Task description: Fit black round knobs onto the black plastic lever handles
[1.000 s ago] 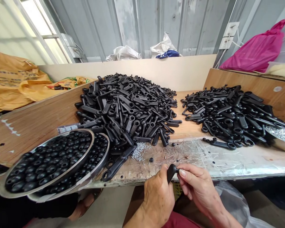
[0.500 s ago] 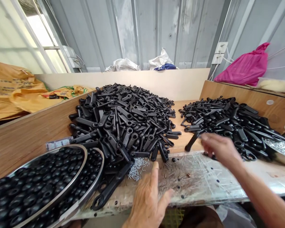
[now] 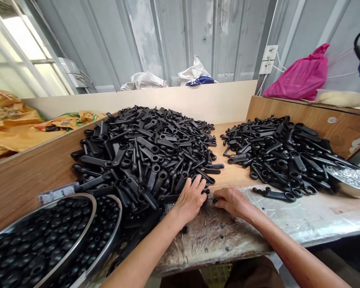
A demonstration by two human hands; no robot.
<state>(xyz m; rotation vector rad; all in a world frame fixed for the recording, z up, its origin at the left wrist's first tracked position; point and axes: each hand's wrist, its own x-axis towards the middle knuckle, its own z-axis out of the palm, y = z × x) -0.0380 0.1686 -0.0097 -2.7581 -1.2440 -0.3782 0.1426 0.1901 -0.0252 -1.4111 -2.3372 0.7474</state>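
My left hand (image 3: pixel 189 199) lies palm down at the front edge of the large pile of black handles (image 3: pixel 156 148), its fingers spread a little over the nearest parts. To its right, my right hand (image 3: pixel 232 201) is low over the plastic-covered bench front, thumb and fingers closed near a small black piece (image 3: pixel 215 200); what they hold, if anything, is too small to tell. A second pile of black handles (image 3: pixel 276 154) stands farther right. Small metal pins (image 3: pixel 167 209) show partly behind my left forearm.
Two metal-rimmed bowls of black knobs (image 3: pixel 45 236) fill the front left. A bowl of silvery pins (image 3: pixel 352 180) stands at the right. Wooden boards (image 3: pixel 306 120) edge the bench, and a pink bag (image 3: pixel 300 76) sits behind. A few handles (image 3: pixel 276 195) lie before the right pile.
My left hand has moved forward to the pile. My right hand has come left and down from the right pile, and the handle beside it is no longer seen there. The view has shifted slightly.
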